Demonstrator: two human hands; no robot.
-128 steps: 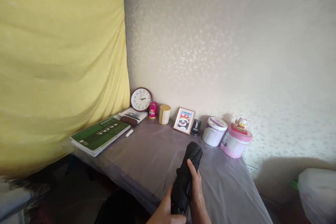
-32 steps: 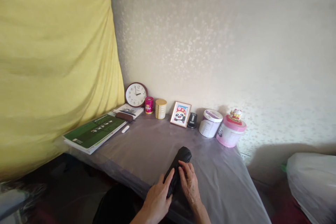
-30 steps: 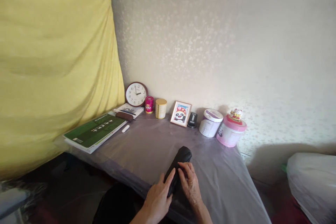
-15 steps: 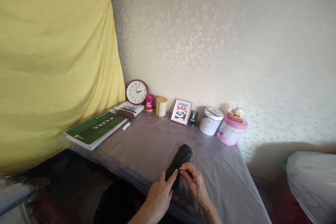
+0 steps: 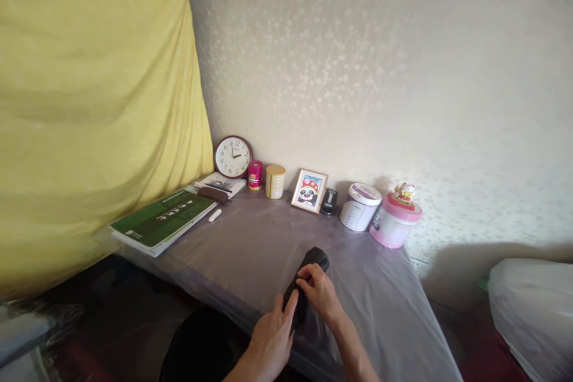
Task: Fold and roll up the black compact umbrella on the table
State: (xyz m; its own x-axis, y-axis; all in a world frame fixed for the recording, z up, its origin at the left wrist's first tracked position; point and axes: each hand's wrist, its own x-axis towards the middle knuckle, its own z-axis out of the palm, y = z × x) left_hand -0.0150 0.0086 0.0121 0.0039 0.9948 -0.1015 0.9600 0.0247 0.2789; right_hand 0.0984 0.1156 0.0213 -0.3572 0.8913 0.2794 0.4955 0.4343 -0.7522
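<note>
Pale patterned wall (image 5: 313, 42) backs the grey-covered table (image 5: 250, 250), and near its front edge, right of the middle, you have a black bundle (image 5: 301, 308), probably a folded umbrella. Whether it rests on the table or sits just above cannot be told. Its long axis runs slantwise from the front edge toward the back one, the rounded far end pointing away from you and somewhat toward the back right corner. Your left hand (image 5: 271, 334) is clamped round the near part; your right hand (image 5: 321, 292) pinches it farther up, on a strap or a fold, too small to tell. The step in hand looks like fine fingertip work on the wrapped cloth; the next move seems to call for a firm left hold and an exact right pinch. Well apart, along the back edge, stand a picture frame (image 5: 309, 191) and a pink-lidded tub (image 5: 391, 227); a green book (image 5: 163, 218) lies by the left edge.
</note>
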